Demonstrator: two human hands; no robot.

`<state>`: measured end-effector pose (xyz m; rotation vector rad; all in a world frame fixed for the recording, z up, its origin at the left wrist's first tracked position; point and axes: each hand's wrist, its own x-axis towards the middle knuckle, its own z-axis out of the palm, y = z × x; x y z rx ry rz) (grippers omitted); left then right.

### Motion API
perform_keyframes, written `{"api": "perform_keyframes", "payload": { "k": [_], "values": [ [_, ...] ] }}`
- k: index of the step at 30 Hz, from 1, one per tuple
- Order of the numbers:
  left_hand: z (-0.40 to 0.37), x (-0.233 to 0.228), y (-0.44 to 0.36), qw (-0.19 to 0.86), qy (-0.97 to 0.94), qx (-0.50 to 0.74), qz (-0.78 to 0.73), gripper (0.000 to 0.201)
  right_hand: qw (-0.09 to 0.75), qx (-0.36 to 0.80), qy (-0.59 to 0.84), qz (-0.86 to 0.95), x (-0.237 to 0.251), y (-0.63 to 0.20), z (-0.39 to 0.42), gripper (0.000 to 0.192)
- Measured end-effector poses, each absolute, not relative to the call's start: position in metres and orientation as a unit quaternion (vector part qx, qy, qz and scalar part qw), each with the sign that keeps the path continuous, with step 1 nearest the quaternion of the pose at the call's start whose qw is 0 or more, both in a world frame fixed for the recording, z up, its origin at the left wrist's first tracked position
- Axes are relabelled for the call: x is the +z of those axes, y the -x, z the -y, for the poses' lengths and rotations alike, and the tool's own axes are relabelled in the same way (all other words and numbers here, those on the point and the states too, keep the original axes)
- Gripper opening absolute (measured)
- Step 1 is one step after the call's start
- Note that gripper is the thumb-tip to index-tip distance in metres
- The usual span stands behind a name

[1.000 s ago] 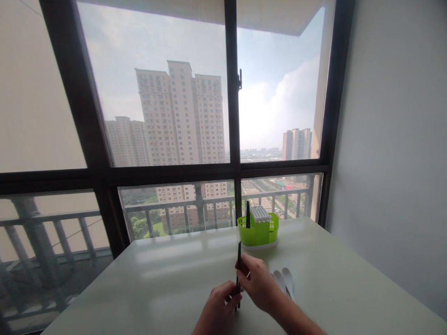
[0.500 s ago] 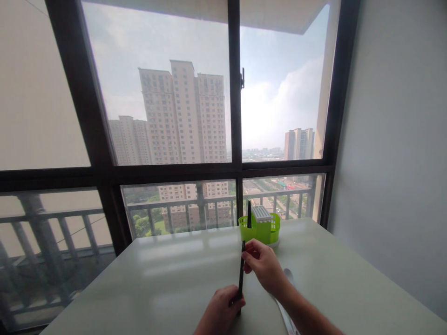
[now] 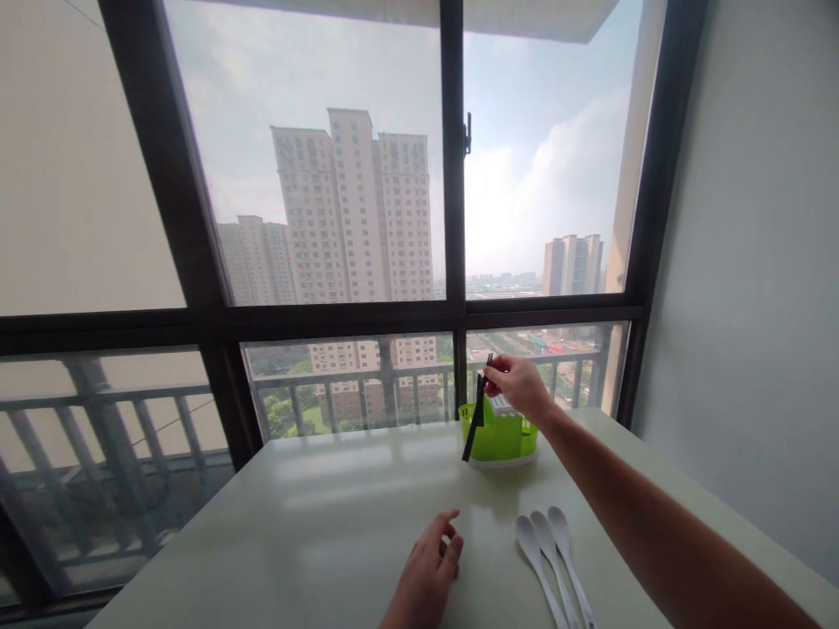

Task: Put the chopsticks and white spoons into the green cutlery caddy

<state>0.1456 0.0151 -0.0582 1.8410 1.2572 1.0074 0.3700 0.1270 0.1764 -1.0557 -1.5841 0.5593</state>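
Black chopsticks (image 3: 473, 432) hang tilted from the fingertips of my right hand (image 3: 517, 383), which pinches them near their upper end. They pass in front of a bright green cutlery holder (image 3: 504, 439) with a pale base and a grey-white slatted middle part. Another dark chopstick end stands up in the holder's left compartment, partly covered by the held ones. My left hand (image 3: 429, 559) is over the near part of the table with its fingers loosely curved and apart, holding nothing. Right of it lie three white spoons (image 3: 547, 546) side by side, bowls pointing away.
The pale, glossy table (image 3: 315, 515) reaches to a dark-framed window (image 3: 341, 319) at the back. A grey wall (image 3: 753, 306) runs along the right side. Outside are a railing (image 3: 354, 381) and tall buildings.
My right hand has carried the chopsticks up and forward to the green holder. My left hand has let go of their lower end. The three spoons now show fully.
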Motion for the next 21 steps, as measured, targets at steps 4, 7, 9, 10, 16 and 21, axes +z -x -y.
{"api": "perform_keyframes", "payload": {
  "k": [4, 7, 9, 10, 16, 21],
  "values": [
    [-0.017, -0.06, -0.146, 0.325, -0.724, 0.369, -0.483, 0.045, 0.575, 0.126, 0.512, 0.626, 0.197, -0.384, -0.173, 0.028],
    [-0.017, -0.061, -0.147, 0.324, -0.721, 0.365, -0.492, 0.043, 0.55, 0.129, 0.535, 0.628, 0.179, -0.374, -0.194, 0.022],
    [-0.017, -0.061, -0.148, 0.322, -0.72, 0.362, -0.498, 0.042, 0.526, 0.129, 0.554, 0.633, 0.161, -0.364, -0.205, 0.018],
    [-0.017, -0.06, -0.149, 0.32, -0.72, 0.36, -0.499, 0.041, 0.514, 0.127, 0.563, 0.635, 0.153, -0.36, -0.21, 0.017],
    [-0.014, -0.057, -0.147, 0.313, -0.726, 0.354, -0.499, 0.039, 0.451, 0.134, 0.598, 0.649, 0.124, -0.347, -0.232, 0.016],
    [-0.015, -0.061, -0.146, 0.312, -0.734, 0.349, -0.491, 0.039, 0.425, 0.123, 0.606, 0.661, 0.119, -0.345, -0.243, 0.026]
  ]
}}
